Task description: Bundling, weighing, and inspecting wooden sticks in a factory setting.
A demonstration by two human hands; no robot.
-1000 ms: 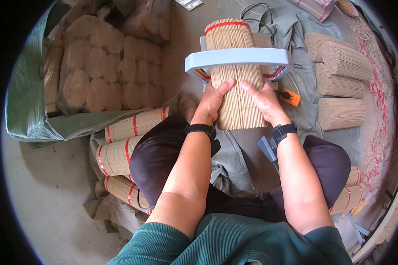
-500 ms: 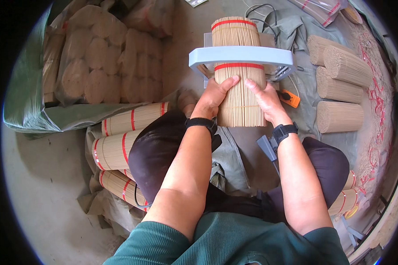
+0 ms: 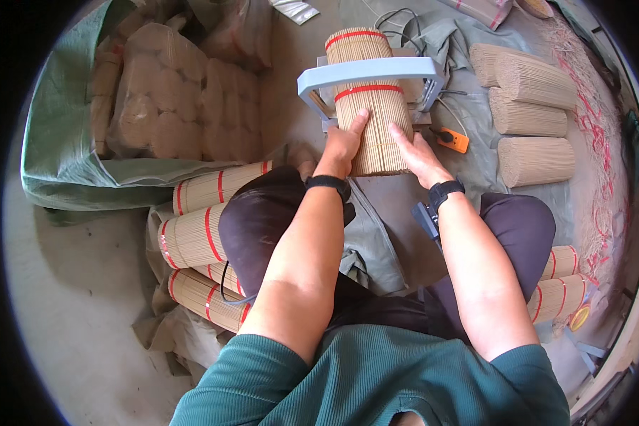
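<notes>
A thick bundle of thin wooden sticks runs under the light-blue arch of a strapping machine. Two red bands circle it, one on each side of the arch, and a thin yellowish tie crosses its near part. My left hand grips the bundle's near left side, thumb lying along the top. On the opposite side my right hand holds it, thumb also on top. The fingers beneath the bundle are hidden.
Unbanded stick bundles lie at the right, beside scattered sticks and red strips. Red-banded bundles are stacked by my left knee. A green sack holds bagged bundles at the far left. An orange power strip and cables lie near the machine.
The whole view has shifted a little. The bundle slants slightly more under the arch, its near end turned toward the right. Both hands stay on it.
</notes>
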